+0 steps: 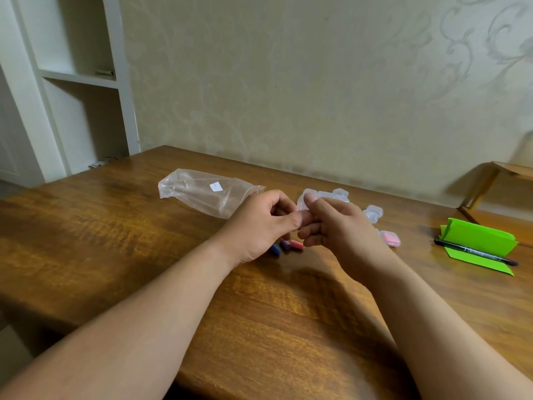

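A person is sitting at a brown wooden surface (144,241) and seems to be putting little colored pieces into little boxes. The job is looking like it is only partly done. A pile of clear boxes (340,194) is sitting near the back of the surface, and they are looking empty. Just to the right of the pile and a bit closer to the person, one box with pink inside (390,238) is lying filled. In front of the pile, three loose pieces are waiting on the wood: a blue piece (275,250), a purple piece (285,244) and a pink piece (297,244). So more filling is probably left to do. Right in front of the pile, the left hand (259,223) and the right hand (340,226) are meeting in the air above the loose pieces. Both are holding one small clear box (302,204) between them, with fingers curled and thumbs pinching it. It is too blurry to tell if its lid is open. To the left of the pile, a clear plastic bag (202,192) is lying flat. Far to the right of the pile, a green folded paper (478,236) and a black pen (476,252) are resting together.
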### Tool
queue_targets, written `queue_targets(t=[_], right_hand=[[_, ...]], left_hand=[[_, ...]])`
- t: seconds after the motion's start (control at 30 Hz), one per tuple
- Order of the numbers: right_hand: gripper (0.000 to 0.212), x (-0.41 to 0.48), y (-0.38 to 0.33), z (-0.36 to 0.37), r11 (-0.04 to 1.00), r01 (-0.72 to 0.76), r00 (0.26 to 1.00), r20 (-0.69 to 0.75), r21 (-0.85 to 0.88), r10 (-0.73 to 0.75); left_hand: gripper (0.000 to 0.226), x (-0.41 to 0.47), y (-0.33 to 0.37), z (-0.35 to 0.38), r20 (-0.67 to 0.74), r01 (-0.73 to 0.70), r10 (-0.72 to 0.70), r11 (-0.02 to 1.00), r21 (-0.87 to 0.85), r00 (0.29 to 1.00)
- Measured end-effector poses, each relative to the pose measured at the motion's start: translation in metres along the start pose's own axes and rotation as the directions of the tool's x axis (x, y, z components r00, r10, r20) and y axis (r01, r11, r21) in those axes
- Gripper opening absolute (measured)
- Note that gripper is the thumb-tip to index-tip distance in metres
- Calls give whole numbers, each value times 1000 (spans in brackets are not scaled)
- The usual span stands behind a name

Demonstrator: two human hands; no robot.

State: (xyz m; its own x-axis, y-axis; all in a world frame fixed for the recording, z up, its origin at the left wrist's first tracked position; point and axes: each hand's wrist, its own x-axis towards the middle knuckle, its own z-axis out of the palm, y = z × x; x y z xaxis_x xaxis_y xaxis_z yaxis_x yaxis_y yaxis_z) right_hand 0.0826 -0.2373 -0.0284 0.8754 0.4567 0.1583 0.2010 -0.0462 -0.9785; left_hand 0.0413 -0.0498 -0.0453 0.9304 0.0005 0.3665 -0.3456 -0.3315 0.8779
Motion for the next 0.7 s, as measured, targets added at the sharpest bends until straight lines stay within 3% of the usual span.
queue_targets(t=[0.13, 0.27, 0.4, 0.5, 0.6, 0.7], right_hand=[[33, -2, -3, -2, 962, 143, 982, -89, -232, -167], [34, -4, -4, -2, 848, 281, 928, -97, -449, -359], [39, -5, 1, 1, 771, 314, 925, -3, -554, -379], [34, -6, -2, 3, 823, 316, 938, 24, -472, -346], [26, -3, -3, 5, 946, 210, 960, -130, -248, -248], [24, -2, -7, 4, 990, 63, 971, -220, -129, -90]], left_hand=[[22, 3, -2, -1, 115, 131, -107, 965, -229, 988], [34, 4, 4, 0, 204, 264, -183, 819, -510, 962], [32, 4, 0, -1, 132, 206, -162, 854, -478, 978], [30, 4, -1, -2, 114, 199, -165, 875, -441, 980], [31, 3, 4, -3, 104, 195, -168, 900, -389, 980], [32, 2, 4, 0, 113, 169, -138, 925, -340, 984]])
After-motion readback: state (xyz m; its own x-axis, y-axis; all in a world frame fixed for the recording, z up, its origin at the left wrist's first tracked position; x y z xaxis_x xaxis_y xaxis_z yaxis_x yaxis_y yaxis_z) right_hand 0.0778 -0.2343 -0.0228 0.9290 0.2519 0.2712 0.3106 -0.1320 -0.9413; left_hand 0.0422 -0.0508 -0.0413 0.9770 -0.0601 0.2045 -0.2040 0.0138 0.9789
